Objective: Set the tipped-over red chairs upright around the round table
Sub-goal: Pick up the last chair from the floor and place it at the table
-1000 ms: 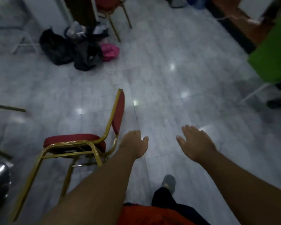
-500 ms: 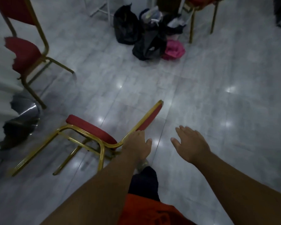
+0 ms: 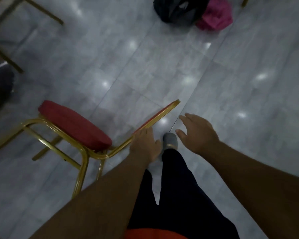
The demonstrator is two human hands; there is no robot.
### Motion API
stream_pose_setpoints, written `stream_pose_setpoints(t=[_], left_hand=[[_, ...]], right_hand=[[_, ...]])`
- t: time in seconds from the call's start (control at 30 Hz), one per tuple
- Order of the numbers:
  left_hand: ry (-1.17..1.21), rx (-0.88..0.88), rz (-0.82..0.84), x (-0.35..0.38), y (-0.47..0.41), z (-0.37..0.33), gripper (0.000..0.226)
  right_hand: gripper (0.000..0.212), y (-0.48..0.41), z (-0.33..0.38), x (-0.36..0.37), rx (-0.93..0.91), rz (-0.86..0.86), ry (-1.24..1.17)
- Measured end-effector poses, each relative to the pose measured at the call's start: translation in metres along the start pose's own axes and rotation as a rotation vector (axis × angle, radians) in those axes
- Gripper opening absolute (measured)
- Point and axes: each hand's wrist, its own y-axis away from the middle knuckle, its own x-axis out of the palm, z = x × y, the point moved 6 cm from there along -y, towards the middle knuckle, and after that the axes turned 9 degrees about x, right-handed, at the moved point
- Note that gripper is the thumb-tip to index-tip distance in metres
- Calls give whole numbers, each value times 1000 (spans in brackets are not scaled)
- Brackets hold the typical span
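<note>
A red chair (image 3: 74, 125) with a gold frame lies tipped back on the grey floor, seat to the left and legs pointing toward the lower left. Its backrest (image 3: 160, 112) slants low to the right. My left hand (image 3: 145, 144) sits on the backrest's gold side rail, fingers curled over its edge. My right hand (image 3: 198, 133) hovers open just right of the backrest's top corner, not touching it. The round table is out of view.
A black bag (image 3: 178, 11) and a pink bag (image 3: 216, 14) lie on the floor at the top. Gold legs of another chair (image 3: 41, 12) reach in at the top left. A dark shiny object (image 3: 0, 87) sits at the left edge. My grey shoe (image 3: 170, 140) stands between my hands.
The view has swung left and tilted down, closer to the chair. My left hand has come onto the backrest rail. My right hand stays open beside it.
</note>
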Motion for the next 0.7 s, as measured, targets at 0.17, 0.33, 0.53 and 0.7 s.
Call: stream_pose_setpoints(t=[0.17, 0.33, 0.53, 0.7], left_hand=[[22, -109, -18, 38, -80, 31, 51], [37, -139, -134, 83, -164, 52, 55], [71, -198, -259, 124, -218, 64, 45], [-58, -212, -408, 125, -212, 63, 31]], right_hand=[[62, -113, -3, 43, -123, 40, 18], [75, -215, -23, 105, -295, 122, 73], [36, -281, -40, 143, -576, 158, 124], [26, -277, -31, 135, -753, 80, 195]])
